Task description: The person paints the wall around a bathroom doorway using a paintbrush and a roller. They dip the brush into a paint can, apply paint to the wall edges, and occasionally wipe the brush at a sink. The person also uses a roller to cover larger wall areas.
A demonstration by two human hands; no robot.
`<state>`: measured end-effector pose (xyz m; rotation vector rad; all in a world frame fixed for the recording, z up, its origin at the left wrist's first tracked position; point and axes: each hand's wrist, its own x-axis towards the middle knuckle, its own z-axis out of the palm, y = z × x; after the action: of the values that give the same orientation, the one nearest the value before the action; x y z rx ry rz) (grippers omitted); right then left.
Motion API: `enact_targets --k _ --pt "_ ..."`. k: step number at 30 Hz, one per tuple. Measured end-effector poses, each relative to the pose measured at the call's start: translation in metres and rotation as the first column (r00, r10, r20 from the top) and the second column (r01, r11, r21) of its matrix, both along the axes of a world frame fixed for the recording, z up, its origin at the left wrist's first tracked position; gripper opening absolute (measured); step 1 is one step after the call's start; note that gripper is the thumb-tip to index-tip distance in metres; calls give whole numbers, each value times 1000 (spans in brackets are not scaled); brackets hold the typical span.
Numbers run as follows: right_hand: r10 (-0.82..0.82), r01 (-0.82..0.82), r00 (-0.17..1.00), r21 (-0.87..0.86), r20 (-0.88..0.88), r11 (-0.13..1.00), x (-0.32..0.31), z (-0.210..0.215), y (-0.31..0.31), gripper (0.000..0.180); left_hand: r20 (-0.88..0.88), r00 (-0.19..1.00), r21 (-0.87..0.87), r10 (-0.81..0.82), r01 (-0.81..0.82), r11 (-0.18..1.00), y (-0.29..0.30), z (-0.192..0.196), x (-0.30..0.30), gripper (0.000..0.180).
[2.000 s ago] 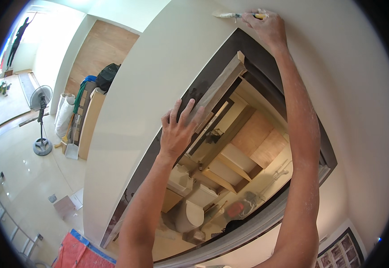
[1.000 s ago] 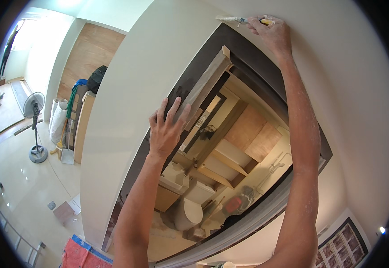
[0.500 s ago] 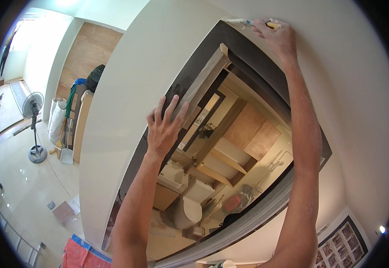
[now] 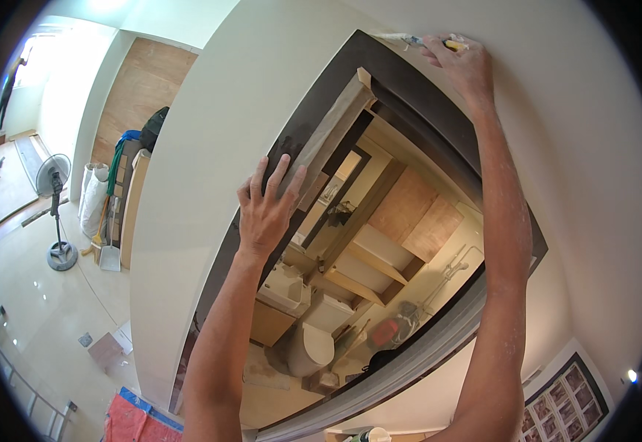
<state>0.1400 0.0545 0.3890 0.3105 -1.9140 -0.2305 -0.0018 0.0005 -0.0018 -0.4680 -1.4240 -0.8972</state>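
Observation:
A dark door frame (image 4: 402, 92) stands in front of me, set in a cream wall (image 4: 262, 81). My left hand (image 4: 268, 210) rests flat on its left side piece, fingers spread, holding nothing. High up near the frame's top left corner, my right hand (image 4: 468, 66) is closed on a small, yellow-handled paintbrush (image 4: 414, 40) smeared with white. The brush's white tip points left and lies along the wall just above the frame's top edge. Part of the handle is hidden by my fingers, and white dust or paint marks my right hand and forearm.
Through the doorway are a toilet (image 4: 310, 348), a washbasin (image 4: 286, 287) and open wooden shelving (image 4: 369, 265). Left on the tiled floor stand a fan (image 4: 57, 210), a dustpan (image 4: 110, 256) and a metal ladder (image 4: 34, 398). A container (image 4: 372, 435) shows at the bottom edge.
The view has shifted slightly. Both hands keep nearly the same places on the frame and wall, and the brush stays at the frame's top corner.

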Motion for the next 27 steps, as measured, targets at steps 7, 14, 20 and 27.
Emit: enact_targets --k 7,14,20,27 --pt "23 -22 1000 -28 19 999 6 2 10 34 12 1000 3 -24 24 1000 -2 1 3 67" --pt "20 -18 999 -76 32 997 20 0 17 33 17 1000 -27 20 -20 999 -1 0 2 65" --pt "81 -76 996 -117 38 990 18 -2 25 31 19 1000 -15 16 -15 1000 -12 2 -2 64" --pt "-14 19 999 -113 38 993 53 4 37 31 9 996 30 -93 93 995 13 4 16 61"
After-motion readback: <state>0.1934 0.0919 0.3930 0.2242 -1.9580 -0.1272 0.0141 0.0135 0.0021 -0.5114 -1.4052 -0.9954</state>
